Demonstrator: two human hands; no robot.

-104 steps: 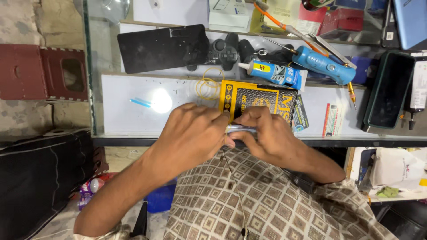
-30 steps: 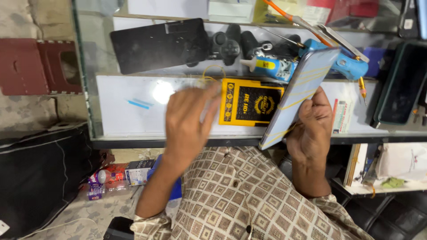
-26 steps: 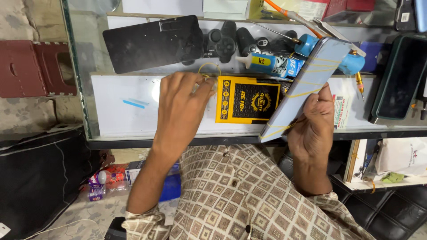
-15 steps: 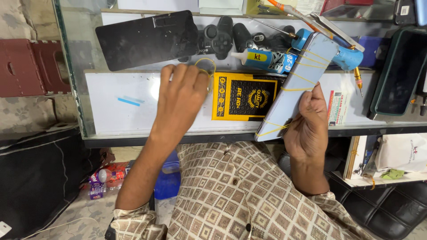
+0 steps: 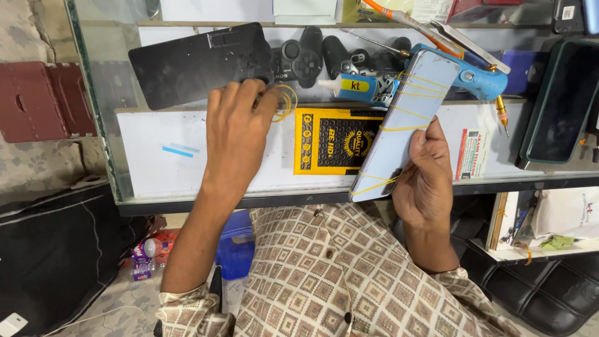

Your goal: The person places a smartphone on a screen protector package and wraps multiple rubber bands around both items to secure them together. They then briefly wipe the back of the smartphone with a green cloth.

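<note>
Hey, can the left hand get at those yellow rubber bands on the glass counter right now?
Probably yes. The left hand already has its fingertips at the loose yellow rubber bands, with nothing between them. The right hand is busy holding the banded phone.

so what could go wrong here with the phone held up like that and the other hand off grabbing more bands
1. The phone is held tilted in the right hand alone, over the glass counter edge; a slip could drop it.
2. Its yellow rubber bands are stretched across it; one could slide off or snap.
3. The left hand reaches among loose bands beside the glue bottle and could knock it.
</note>
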